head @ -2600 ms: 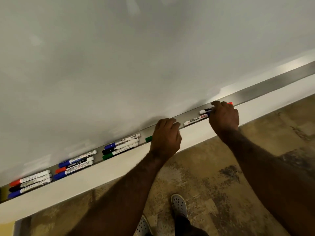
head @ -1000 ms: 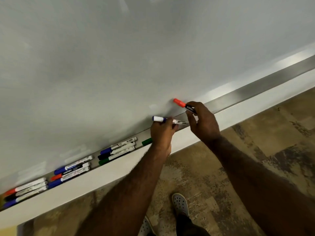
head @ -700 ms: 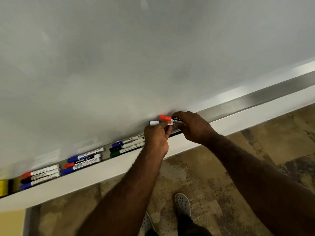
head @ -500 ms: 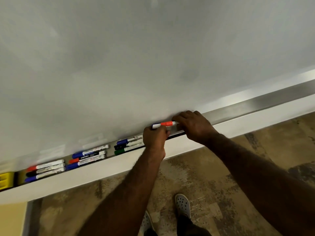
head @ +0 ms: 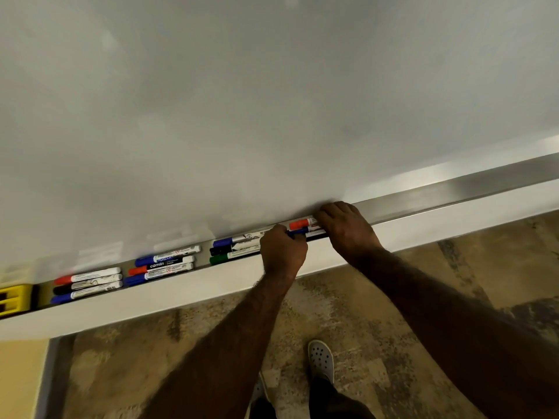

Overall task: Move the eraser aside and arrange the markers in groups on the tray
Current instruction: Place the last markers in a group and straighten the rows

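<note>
Four groups: three finished trios of slim white-barrelled plastic markers [head: 163,264] lie along the narrow brushed-metal tray [head: 423,196]; a fourth forms under the hands.
Left hand [head: 282,252]: curled down, fingertips on the blue-capped marker [head: 298,233].
Right hand [head: 344,229]: fingers pressing the red-capped marker [head: 302,223] flat.
Yellow block eraser [head: 15,299]: at the tray's far left end, beside the first trio.
Risk: smooth round barrels may roll off the tray's front lip if nudged.
</note>
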Action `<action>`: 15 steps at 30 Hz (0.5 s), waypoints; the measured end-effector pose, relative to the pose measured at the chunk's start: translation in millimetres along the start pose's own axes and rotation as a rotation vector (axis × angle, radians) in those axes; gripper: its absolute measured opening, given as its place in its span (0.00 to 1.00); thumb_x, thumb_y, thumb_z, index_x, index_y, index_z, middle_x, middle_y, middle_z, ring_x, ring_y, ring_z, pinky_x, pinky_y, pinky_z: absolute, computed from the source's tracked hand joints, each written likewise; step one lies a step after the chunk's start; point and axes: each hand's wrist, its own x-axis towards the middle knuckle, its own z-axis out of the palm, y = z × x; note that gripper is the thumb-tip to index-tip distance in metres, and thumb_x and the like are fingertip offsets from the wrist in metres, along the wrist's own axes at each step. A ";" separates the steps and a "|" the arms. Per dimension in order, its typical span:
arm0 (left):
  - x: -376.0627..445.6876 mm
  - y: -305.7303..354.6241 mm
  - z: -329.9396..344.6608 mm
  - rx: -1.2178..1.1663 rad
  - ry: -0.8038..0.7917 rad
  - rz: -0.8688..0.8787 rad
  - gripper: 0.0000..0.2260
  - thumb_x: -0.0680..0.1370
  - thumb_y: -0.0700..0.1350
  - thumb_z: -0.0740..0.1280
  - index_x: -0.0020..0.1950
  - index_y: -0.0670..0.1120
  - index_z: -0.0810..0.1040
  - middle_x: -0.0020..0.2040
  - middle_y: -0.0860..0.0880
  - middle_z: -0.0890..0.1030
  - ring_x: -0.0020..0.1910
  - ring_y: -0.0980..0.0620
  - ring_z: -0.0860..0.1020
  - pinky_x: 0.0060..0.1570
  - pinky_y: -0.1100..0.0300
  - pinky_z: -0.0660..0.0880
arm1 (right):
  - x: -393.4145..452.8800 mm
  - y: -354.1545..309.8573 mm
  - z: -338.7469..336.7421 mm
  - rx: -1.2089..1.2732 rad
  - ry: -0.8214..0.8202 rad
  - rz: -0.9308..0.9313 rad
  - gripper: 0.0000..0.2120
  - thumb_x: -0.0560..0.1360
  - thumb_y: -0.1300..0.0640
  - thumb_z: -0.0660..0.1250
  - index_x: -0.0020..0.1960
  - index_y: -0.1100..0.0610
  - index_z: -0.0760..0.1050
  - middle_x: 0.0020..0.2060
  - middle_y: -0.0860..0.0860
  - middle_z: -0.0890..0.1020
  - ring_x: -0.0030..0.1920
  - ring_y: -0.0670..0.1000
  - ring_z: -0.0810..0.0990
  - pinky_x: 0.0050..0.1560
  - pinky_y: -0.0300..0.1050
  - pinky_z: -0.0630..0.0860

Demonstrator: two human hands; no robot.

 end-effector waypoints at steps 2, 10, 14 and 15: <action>-0.9 -1.8 0.0 -0.004 -0.006 0.030 0.09 0.74 0.44 0.68 0.49 0.40 0.82 0.47 0.43 0.85 0.46 0.45 0.81 0.41 0.61 0.69 | -1.5 1.4 3.8 -0.017 0.013 0.000 0.13 0.71 0.65 0.70 0.56 0.62 0.77 0.50 0.60 0.81 0.49 0.62 0.78 0.52 0.56 0.75; -10.3 -26.8 -22.5 -0.033 0.227 0.190 0.06 0.76 0.46 0.66 0.47 0.44 0.79 0.42 0.47 0.81 0.38 0.52 0.77 0.33 0.63 0.69 | -12.0 5.7 8.8 0.066 0.171 0.550 0.19 0.75 0.43 0.64 0.56 0.58 0.72 0.51 0.58 0.78 0.49 0.59 0.75 0.47 0.53 0.74; 1.1 -81.6 -56.4 -0.008 0.438 0.193 0.03 0.75 0.41 0.67 0.46 0.42 0.78 0.43 0.43 0.79 0.41 0.45 0.77 0.38 0.54 0.76 | -15.8 5.0 12.8 0.147 0.140 0.612 0.24 0.74 0.42 0.66 0.58 0.60 0.71 0.52 0.60 0.77 0.51 0.59 0.74 0.49 0.54 0.74; 4.1 -100.2 -68.9 0.020 0.474 0.149 0.04 0.74 0.40 0.67 0.47 0.40 0.78 0.44 0.41 0.79 0.43 0.42 0.77 0.41 0.51 0.76 | -15.5 2.0 13.6 0.168 0.127 0.618 0.24 0.74 0.42 0.67 0.59 0.60 0.71 0.53 0.59 0.77 0.52 0.59 0.74 0.50 0.54 0.75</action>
